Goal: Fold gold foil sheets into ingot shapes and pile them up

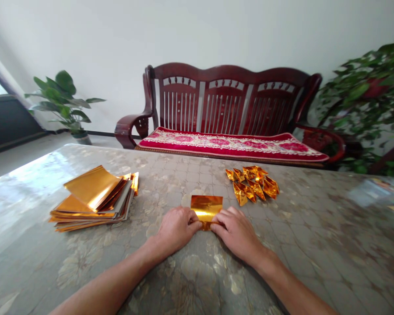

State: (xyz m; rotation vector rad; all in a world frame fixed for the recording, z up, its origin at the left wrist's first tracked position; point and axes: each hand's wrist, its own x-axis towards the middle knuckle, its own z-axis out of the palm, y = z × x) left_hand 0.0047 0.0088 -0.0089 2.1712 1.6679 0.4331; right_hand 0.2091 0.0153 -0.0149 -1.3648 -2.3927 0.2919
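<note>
A sheet of shiny gold foil paper (pixel 206 205) lies on the table in front of me, its near edge between my two hands. My left hand (pixel 179 223) is closed on the near left corner, thumb pointing inward. At the near right corner my right hand (pixel 234 229) pinches the same sheet, thumb and fingers together. The near edge looks turned up or folded under the thumbs, though the fingers partly hide it. To the left lies an untidy stack of gold foil paper (pixel 92 192). Several folded gold paper pieces (pixel 254 183) sit in a pile beyond my right hand.
The table (pixel 170 280) wears a patterned grey-brown cover. A clear plastic bag (pixel 371 192) lies at its right side. Behind the table stands a dark red wooden bench (pixel 221 103) with a red floral seat cover (pixel 233 144). Potted plants (pixel 64 98) flank the bench.
</note>
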